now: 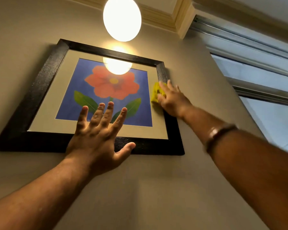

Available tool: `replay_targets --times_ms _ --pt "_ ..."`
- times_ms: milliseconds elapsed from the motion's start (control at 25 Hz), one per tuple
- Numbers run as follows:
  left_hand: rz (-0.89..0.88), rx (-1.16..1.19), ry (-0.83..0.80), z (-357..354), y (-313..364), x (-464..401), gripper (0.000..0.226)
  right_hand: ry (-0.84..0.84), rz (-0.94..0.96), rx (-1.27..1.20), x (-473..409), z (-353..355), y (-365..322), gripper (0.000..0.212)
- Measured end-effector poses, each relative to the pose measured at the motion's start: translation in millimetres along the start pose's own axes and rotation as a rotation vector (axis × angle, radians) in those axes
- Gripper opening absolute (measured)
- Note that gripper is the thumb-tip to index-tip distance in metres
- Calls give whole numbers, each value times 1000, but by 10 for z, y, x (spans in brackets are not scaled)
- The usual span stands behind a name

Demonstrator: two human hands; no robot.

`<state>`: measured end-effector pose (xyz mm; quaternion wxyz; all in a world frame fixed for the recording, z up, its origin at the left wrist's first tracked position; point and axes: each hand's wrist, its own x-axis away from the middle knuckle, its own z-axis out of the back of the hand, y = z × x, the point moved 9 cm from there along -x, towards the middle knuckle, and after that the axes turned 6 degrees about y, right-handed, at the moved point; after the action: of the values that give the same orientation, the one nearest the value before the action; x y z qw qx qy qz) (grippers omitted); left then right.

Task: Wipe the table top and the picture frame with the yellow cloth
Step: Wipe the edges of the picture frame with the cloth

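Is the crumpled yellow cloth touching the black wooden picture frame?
Touching. The head view shows the right hand pressing the crumpled yellow cloth against the black wooden picture frame's right side.

We see a beige wall (32,27) filling most of the view. Above, we note a round lamp (122,18), lit and glowing white. Behind the lamp, we see cream ceiling moulding (163,17) running to the corner. At right, we find a window (264,90) with a metal rail (239,37) along its top and pale glass below.
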<state>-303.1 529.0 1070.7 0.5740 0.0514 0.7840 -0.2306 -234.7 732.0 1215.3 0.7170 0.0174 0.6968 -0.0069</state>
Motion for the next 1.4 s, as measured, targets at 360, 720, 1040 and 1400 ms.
replay_targets --times_ms 360,720,1040,1400 --pt "16 47 12 10 -7 -11 90 44 119 50 646 92 -120 56" --pt "2 255 -37 86 -54 5 84 56 334 112 2068 -257 -740 59" --pt "-52 199 -29 62 -7 39 77 -31 414 50 1921 -249 -677 62" --pt "-47 93 -35 60 5 44 75 -115 -66 10 -511 16 -194 60"
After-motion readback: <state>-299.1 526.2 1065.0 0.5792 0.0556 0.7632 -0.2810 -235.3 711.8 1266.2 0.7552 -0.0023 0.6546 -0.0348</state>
